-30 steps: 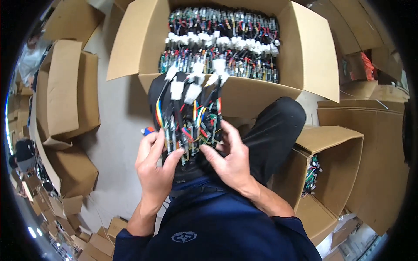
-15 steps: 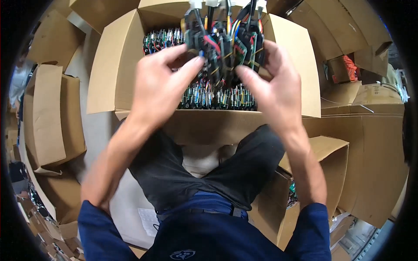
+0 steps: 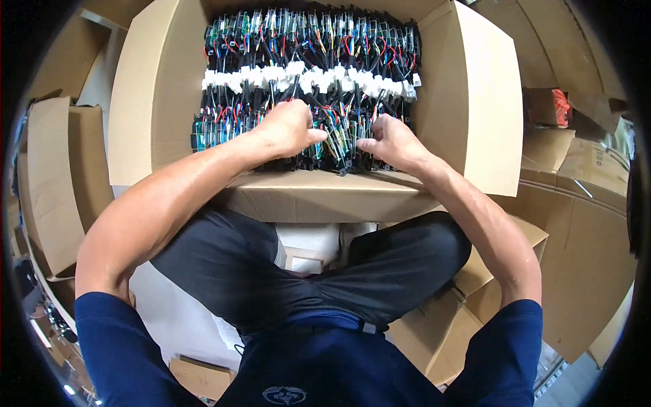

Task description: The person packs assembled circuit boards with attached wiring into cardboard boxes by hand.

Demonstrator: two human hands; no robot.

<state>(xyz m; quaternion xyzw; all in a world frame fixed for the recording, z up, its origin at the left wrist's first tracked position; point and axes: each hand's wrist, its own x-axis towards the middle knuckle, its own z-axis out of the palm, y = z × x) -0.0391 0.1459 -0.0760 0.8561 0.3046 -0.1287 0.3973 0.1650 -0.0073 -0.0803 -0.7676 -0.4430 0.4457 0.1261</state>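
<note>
A large open cardboard box (image 3: 156, 95) stands in front of me, packed with bundles of black and coloured wire harnesses (image 3: 305, 41) with a row of white connectors (image 3: 305, 78) across the middle. My left hand (image 3: 288, 129) and my right hand (image 3: 390, 142) are both inside the box at its near edge. Between them sits a bundle of wires (image 3: 336, 139), and the fingers of both hands press on it from either side. My crossed legs in dark trousers (image 3: 305, 271) lie below the box.
Flattened and open cardboard boxes (image 3: 51, 176) lie to the left. More cardboard boxes (image 3: 583, 224) stack up on the right, one holding something orange-red (image 3: 561, 105). A small open box (image 3: 468, 298) sits by my right knee.
One second ago I held the wire bundle over my lap. I lifted it forward over the box and have now set it down among the others at the near edge.
</note>
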